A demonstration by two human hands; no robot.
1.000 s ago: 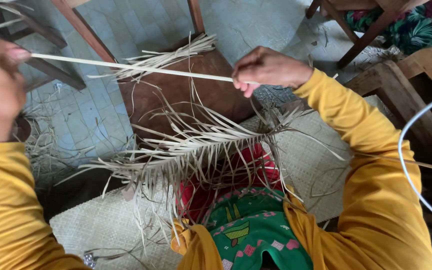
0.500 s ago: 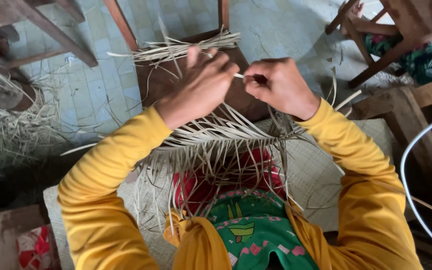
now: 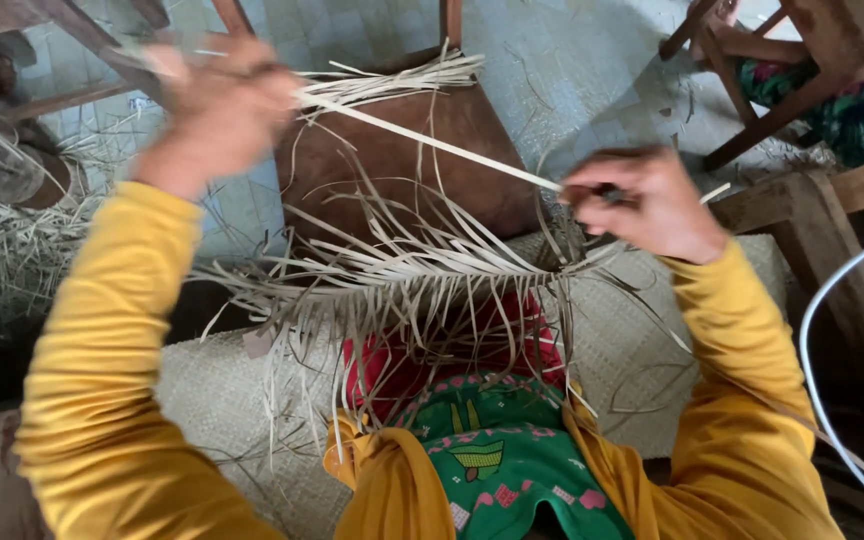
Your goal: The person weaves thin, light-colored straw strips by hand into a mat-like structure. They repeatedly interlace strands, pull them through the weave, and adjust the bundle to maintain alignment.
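Observation:
My left hand (image 3: 220, 110) is raised at the upper left, closed around the end of a long pale leaf strip (image 3: 422, 138). The strip runs taut down to my right hand (image 3: 642, 205), which pinches it together with a small dark tool. Below both hands a dried palm frond (image 3: 402, 275) with several thin hanging leaflets lies across my lap, over red and green patterned cloth (image 3: 492, 450). Both arms wear yellow sleeves.
A brown wooden stool (image 3: 412, 150) with a bundle of pale strips (image 3: 392, 85) on its far edge stands ahead on the tiled floor. Dry leaf scraps (image 3: 12, 220) lie at left. A woven mat (image 3: 222, 410) is under me. Wooden furniture (image 3: 802, 80) stands at right.
My hands were together half a second ago; the left hand has swung up and to the left, drawing the strip out taut from my right hand.

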